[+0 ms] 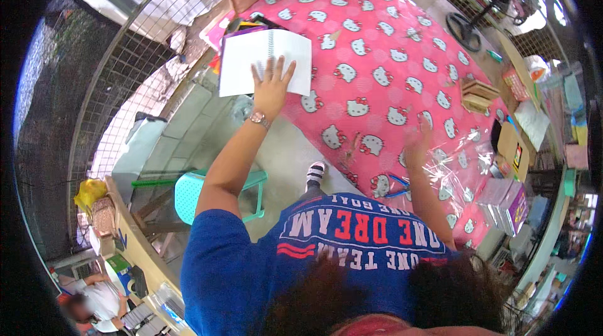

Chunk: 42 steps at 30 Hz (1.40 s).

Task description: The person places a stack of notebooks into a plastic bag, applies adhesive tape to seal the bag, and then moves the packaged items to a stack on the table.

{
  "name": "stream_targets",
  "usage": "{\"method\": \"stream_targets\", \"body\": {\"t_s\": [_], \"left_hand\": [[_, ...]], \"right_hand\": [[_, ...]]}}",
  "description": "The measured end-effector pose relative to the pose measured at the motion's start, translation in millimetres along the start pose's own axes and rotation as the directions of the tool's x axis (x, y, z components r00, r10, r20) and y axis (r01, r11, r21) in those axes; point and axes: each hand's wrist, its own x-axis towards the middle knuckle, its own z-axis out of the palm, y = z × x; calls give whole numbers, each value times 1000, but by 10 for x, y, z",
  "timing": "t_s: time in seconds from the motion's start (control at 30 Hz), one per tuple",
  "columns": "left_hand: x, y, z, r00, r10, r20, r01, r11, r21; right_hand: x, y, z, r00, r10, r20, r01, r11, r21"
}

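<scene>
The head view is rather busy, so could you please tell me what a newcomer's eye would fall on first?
Most likely the bright pink cloth, patterned with white cat faces, spread across the middle and right. Next may come the open spiral notebook with white pages at upper left, the left hand spread over it.

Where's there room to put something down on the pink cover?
The middle of the pink cover, between the open notebook and the brown blocks, is mostly free; a small beige scrap lies near the notebook. Toward the lower right it's crowded: clear plastic, a blue-handled tool and a purple-edged stack, with the right hand close by.
</scene>
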Motion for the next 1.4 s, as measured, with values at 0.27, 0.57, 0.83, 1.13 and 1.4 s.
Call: {"method": "stream_targets", "body": {"t_s": [0.27,0.57,0.83,1.13,1.4], "left_hand": [[226,-1049,580,467,-838,284,424,-70,-903],[307,-2375,1342,820,-188,540,568,151,-809],[487,-1941,923,972,4,233,127,831,-541],[770,-2397,-32,929,322,-184,-363,888,-283],[684,-2244,1017,819,571,-59,-563,780,-275]], "right_hand": [[663,-1883,2100,756,-39,653,-406,755,515],[785,-3220,2970,606,176,775,-633,697,337],[1203,-2661,2786,722,76,687,-309,925,223],[2280,-2491,1816,863,-127,489,27,978,207],[2753,-3759,1008,580,-574,578,789,571,-225]]}}
